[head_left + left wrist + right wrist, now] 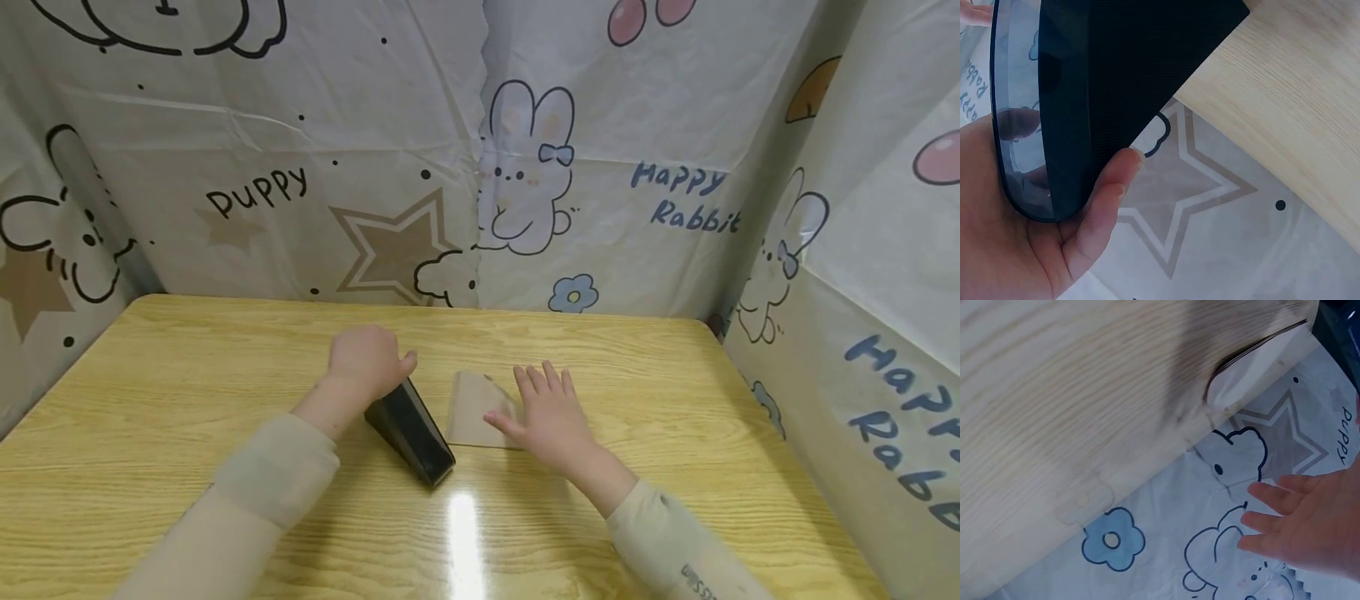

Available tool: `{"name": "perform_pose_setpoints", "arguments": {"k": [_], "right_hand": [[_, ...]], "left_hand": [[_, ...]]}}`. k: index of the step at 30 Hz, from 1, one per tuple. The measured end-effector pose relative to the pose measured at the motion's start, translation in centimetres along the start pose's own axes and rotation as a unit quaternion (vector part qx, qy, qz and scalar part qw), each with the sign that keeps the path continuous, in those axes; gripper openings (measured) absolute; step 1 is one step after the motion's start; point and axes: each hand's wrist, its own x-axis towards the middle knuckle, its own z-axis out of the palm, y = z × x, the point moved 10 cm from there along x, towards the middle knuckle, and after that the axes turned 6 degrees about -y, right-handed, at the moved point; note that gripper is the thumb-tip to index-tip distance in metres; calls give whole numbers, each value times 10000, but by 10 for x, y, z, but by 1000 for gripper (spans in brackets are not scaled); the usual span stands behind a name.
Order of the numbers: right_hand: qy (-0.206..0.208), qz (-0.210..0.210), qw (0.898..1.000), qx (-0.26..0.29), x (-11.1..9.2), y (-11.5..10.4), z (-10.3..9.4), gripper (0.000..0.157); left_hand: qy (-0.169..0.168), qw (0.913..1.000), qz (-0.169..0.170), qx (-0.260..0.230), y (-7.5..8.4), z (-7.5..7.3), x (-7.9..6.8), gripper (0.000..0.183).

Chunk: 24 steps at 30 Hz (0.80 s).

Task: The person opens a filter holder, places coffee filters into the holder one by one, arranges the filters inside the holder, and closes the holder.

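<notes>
Left hand (365, 358) grips one end of a tilted black case (411, 429), fingers curled round it; right hand (555, 421) holds nothing, fingers spread, overlapping the right edge of a beige sheet (474, 412) in head view. Case just left of sheet, above wood table (187, 358), printed cloth (630, 100) behind.

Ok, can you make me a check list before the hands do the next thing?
1. Left hand gripping the black wedge: ok.
2. Right hand holding nothing, fingers spread: ok.
3. Beige sheet flat against the table: cannot tell.
4. Beige sheet fully in sight from the head view: not ok, the right hand covers part.
5. Anything inside the black wedge: cannot tell.
</notes>
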Motion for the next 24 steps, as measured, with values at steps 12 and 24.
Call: {"name": "perform_pose_setpoints", "arguments": {"k": [12, 24], "right_hand": [[-122, -775, 9969, 111, -9, -46, 11, 84], [-286, -1113, 9924, -444, -10, -69, 28, 64]], "left_hand": [[-36, 9998, -157, -76, 10, -1, -8, 51], [-204, 9996, -214, -3, 16, 0, -11, 49]]}}
